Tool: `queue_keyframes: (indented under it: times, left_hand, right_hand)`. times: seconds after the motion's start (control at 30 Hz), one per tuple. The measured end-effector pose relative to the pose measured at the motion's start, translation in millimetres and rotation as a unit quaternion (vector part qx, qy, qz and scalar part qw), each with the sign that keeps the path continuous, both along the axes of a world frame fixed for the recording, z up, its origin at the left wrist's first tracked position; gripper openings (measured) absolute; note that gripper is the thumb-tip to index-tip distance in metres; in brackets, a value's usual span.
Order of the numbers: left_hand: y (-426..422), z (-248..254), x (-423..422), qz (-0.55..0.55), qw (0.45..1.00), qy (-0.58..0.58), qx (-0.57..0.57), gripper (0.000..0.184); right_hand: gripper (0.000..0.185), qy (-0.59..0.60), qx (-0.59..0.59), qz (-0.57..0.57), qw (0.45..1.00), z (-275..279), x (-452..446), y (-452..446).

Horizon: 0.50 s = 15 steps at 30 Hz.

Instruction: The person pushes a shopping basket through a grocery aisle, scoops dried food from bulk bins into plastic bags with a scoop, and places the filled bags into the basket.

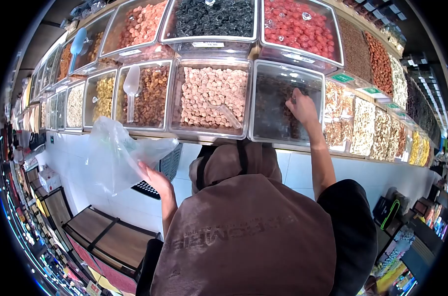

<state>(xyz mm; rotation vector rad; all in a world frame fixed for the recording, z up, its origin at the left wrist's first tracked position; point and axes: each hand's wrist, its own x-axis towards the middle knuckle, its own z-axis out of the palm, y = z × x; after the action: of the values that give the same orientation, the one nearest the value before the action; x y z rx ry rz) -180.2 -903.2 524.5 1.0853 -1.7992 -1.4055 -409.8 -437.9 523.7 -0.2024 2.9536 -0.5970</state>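
A clear plastic bag (113,155) hangs from my left hand (157,180), its film bunched against the fingers and spread out to the left. My right hand (304,109) reaches over a bin (251,106) of dark contents, fingers closed at the middle of its cloudy lid (275,121). The small part under those fingertips is hidden, but they sit where other lids carry a knob. Left of this bin stands one of pale pink, cube-like pieces (209,93), with a clear scoop (229,116) lying on them.
Behind are lidded bins of black dried fruit (209,19) and red fruit (303,29). A white scoop (131,89) and a blue scoop (77,47) rest on bins at left. Below the bag is a dark basket (170,163). Packaged goods (337,113) line the right side.
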Motion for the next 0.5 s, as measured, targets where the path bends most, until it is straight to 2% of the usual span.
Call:
queue_keyframes:
  times: [0.07,0.17,0.23,0.37,0.43,0.47,0.5]
  left_hand:
    - [5,21,-8,0.022,0.999,0.026,0.026,0.061]
    - [7,50,-21,-0.006,0.997,0.061,0.035,0.060]
    - [12,72,-35,-0.060,0.984,0.140,0.096,0.057]
    - [14,109,-56,-0.140,0.972,0.181,0.056,0.053]
    - [10,123,-61,-0.202,0.937,0.222,0.179,0.055]
    - [4,129,-63,-0.205,0.937,0.222,0.174,0.055]
    - [-4,134,-66,-0.265,0.902,0.233,0.249,0.057]
  right_hand:
    - [0.028,-0.012,-0.002,-0.005,1.000,1,0,0]
    - [0.028,-0.008,0.000,-0.009,1.000,-5,-2,2]
    - [0.028,-0.026,0.003,-0.028,0.999,-2,-2,-1]
    - [0.030,-0.040,0.000,-0.049,0.998,9,-1,-7]
    - [0.032,-0.040,0.012,-0.070,0.997,3,-3,-5]
    - [0.033,-0.040,0.028,-0.087,0.995,0,-4,-7]
    - [0.036,-0.042,0.020,-0.103,0.994,11,-2,-17]
